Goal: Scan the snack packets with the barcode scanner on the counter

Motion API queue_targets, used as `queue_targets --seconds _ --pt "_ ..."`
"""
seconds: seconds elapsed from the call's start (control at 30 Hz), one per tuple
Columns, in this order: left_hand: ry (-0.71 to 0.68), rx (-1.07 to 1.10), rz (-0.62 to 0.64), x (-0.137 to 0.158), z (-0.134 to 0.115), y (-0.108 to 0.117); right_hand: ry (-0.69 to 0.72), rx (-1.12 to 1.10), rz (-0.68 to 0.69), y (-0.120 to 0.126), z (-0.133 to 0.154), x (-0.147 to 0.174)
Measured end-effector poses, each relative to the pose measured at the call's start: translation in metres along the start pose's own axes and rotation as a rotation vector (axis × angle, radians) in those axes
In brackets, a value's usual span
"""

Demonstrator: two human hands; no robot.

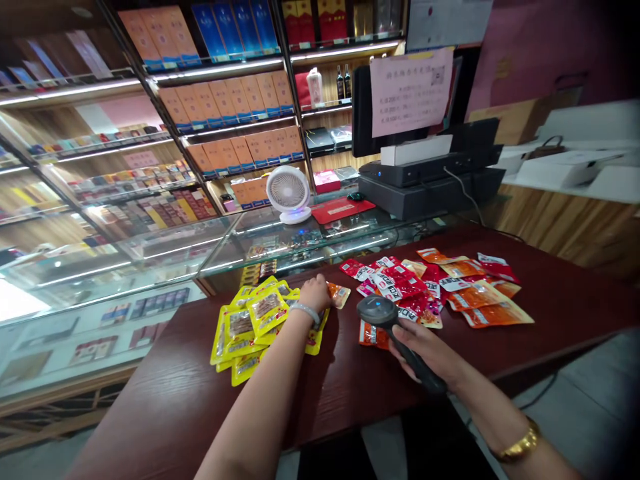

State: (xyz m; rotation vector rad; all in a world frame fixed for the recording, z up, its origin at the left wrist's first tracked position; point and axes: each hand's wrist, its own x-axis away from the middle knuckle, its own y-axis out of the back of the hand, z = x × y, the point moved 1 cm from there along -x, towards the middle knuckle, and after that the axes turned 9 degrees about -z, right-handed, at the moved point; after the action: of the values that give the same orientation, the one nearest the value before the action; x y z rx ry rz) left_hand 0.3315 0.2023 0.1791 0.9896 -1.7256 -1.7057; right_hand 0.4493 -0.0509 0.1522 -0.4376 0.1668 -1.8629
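Observation:
My right hand (425,347) is wrapped round the handle of a dark grey barcode scanner (377,311), its head tilted over the table. My left hand (316,293) is closed on one end of a small orange snack packet (340,295), which sticks out to the right of the fingers. Beneath and left of that wrist lies a heap of yellow snack packets (239,323). Red snack packets (400,280) are piled beyond the scanner, and orange packets (493,310) spread to their right. Another orange packet (369,333) is partly hidden under the scanner.
The dark red wooden table (320,400) adjoins a glass display counter (220,247). On the counter stand a white fan (289,193), a red mat (343,211) and a black cash register (430,187) with a cable. Shelves of boxed goods (230,100) rise behind.

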Motion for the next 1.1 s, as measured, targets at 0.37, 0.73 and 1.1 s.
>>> queue_targets --seconds 0.37,0.73,1.1 --pt "-0.016 0.341 -0.084 0.013 -0.004 -0.001 -0.006 -0.020 -0.043 0.007 -0.003 -0.003" --pt "-0.027 0.410 -0.102 0.031 -0.007 0.020 0.026 -0.053 -0.029 0.005 -0.004 -0.002" --pt "0.261 1.311 0.235 0.016 -0.082 0.004 0.102 -0.137 -0.182 0.024 0.001 0.008"
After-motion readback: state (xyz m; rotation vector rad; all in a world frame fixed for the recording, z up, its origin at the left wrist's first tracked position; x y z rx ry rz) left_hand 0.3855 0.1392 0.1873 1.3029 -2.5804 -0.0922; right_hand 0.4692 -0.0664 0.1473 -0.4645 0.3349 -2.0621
